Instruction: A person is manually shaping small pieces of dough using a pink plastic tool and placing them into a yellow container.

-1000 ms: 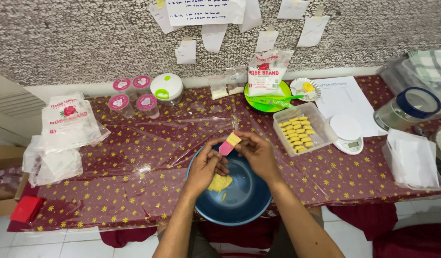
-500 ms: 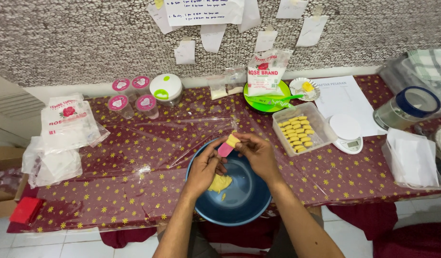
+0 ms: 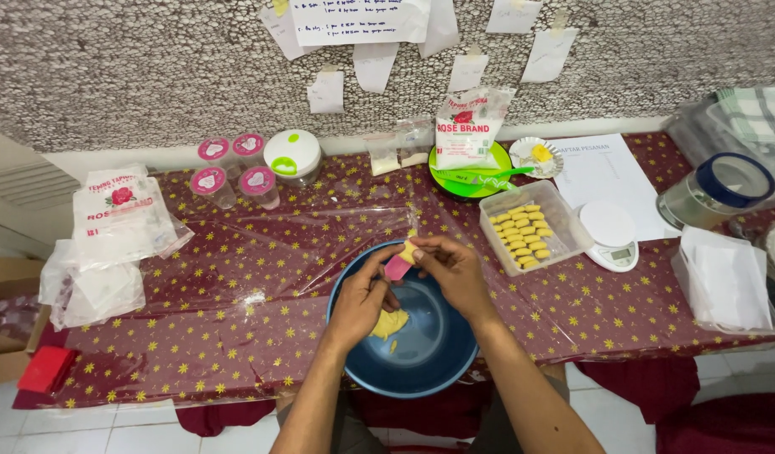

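Observation:
Over a blue bowl [image 3: 438,357], my left hand [image 3: 362,298] grips a small pink mould [image 3: 397,267]. My right hand [image 3: 453,271] pinches a bit of yellow dough [image 3: 407,252] at the mould's top end. A lump of yellow dough [image 3: 389,324] lies in the bowl beneath my left hand. To the right stands a clear plastic tub [image 3: 564,231] with several shaped yellow dough pieces [image 3: 517,236] in rows.
A white kitchen scale [image 3: 613,234] sits right of the tub. Flour bags [image 3: 118,214] lie at the left, small pink-lidded cups [image 3: 229,168] at the back. A green plate [image 3: 467,178] with a flour bag stands behind. Paper napkins [image 3: 724,282] are at the right edge.
Both hands have shifted slightly lower toward the bowl with the mould; my right fingers now close more over the dough at its tip.

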